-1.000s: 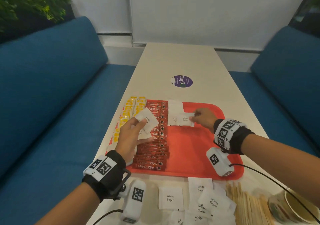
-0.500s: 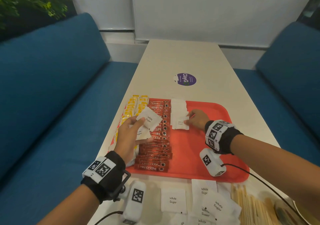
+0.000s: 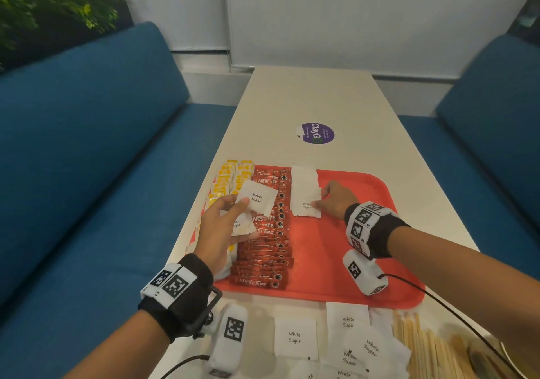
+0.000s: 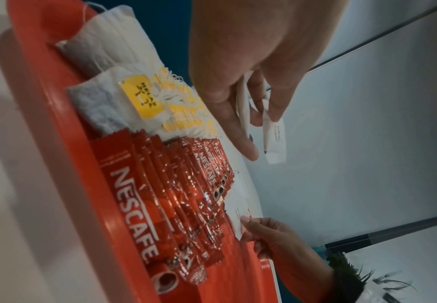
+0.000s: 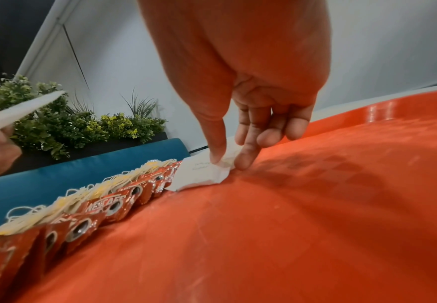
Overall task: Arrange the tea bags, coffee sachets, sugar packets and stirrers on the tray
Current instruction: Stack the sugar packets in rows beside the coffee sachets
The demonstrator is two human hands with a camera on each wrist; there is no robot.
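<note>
A red tray [image 3: 336,261] [image 5: 290,225] carries a left column of tea bags [image 3: 230,174] [image 4: 113,102] with yellow tags. Beside it lies a column of red coffee sachets [image 3: 268,250] [image 4: 139,205] [image 5: 103,207], then a short column of white sugar packets [image 3: 304,180]. My right hand [image 3: 320,199] [image 5: 229,164] pinches the nearest packet [image 3: 304,207] [image 5: 202,170] of that column, flat on the tray. My left hand [image 3: 242,203] [image 4: 260,131] hovers over the tea bags and sachets. It holds two sugar packets [image 3: 256,197] [image 4: 275,141] between thumb and fingers.
Loose sugar packets [image 3: 295,337] lie on the table in front of the tray, with wooden stirrers [image 3: 423,346] to their right. A purple sticker [image 3: 317,133] marks the table beyond the tray. Blue benches [image 3: 87,144] flank the table.
My right hand has slid its sugar packet left across the tray, up against the sugar column beside the sachets. The left hand has kept its packets and barely moved.
</note>
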